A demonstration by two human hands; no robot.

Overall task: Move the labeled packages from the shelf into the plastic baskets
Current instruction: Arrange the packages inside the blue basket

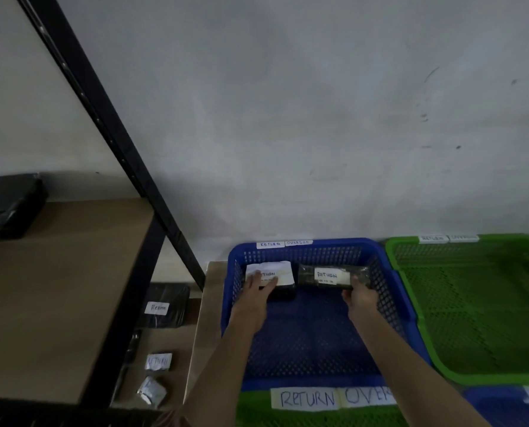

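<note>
Basket in front of me [380, 251]: two packages at its far wall, side by side.
Left package [283, 272]: under my left hand [257, 291].
Right package [331, 274]: my right hand [360, 295] at its right end.
Second basket [411, 303]: just right of the first.
Shelf [56, 288]: to my left, one package [7, 204] at its back edge.
Lower shelf [192, 328]: more packages [164, 306].

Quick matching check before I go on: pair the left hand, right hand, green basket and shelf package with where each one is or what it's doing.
Things:
1. left hand
2. right hand
3. green basket
4. black package

States:
A. on the upper shelf board
B. rests on the white-topped package in the blue basket
C. beside the blue basket, nothing visible inside
D. grips the dark RETURN package

Pairs: 1-B, 2-D, 3-C, 4-A
</note>
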